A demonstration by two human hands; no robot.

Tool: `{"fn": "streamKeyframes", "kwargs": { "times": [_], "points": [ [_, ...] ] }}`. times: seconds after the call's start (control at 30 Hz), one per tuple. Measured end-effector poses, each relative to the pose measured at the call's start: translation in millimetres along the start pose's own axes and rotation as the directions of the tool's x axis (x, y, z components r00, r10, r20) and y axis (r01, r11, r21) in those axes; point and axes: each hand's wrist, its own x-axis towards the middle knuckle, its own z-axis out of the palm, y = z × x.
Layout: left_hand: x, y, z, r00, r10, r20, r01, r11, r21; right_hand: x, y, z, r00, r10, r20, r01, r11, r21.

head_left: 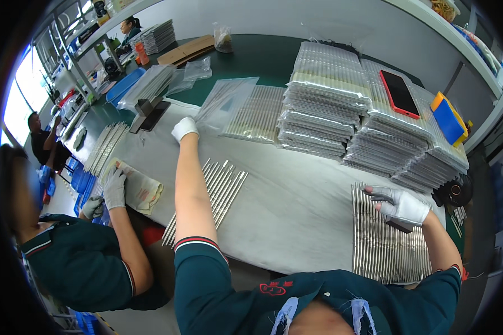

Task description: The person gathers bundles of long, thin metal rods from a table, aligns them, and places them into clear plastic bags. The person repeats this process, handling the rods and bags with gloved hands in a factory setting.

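Observation:
My left hand (185, 129), in a white glove, reaches to the far side of the table. Its fingers are curled at the near corner of a clear plastic bag (227, 99) with thin rods inside. My right hand (401, 206), gloved in white and grey with bare fingertips, lies over a wide row of shiny metal rods (383, 254). Its fingers stretch out to the left, and a small dark block (398, 225) shows beneath the palm. Between my arms, nearer the left one, several loose metal rods (224, 192) lie slanted on the table (296, 206).
Tall stacks of bagged rods (318, 117) stand at the back right, bearing a red-edged phone (399, 94) and a blue-yellow object (450, 118). At left, a co-worker's gloved hand (115, 188) touches a cloth (142, 190) beside more rods (106, 146). A metal block (145, 111) stands farther back.

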Motion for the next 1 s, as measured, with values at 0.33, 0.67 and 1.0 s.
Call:
{"fn": "streamKeyframes", "kwargs": {
  "times": [0.33, 0.67, 1.0],
  "points": [
    [2, 69, -33, 0.790, 0.523, 0.319, -0.553, 0.833, 0.003, -32, 41, 20, 0.998, -0.056, -0.023, 0.057, 0.998, 0.037],
    [-39, 89, 0, 0.938, 0.330, 0.109, -0.336, 0.940, 0.050, -36, 63, 35, 0.999, -0.007, -0.043, 0.015, 0.981, 0.195],
    [-5, 43, -28, 0.985, 0.069, -0.155, -0.091, 0.986, -0.142, -36, 77, 41, 0.996, 0.080, -0.045, -0.061, 0.943, 0.327]
  ]
}}
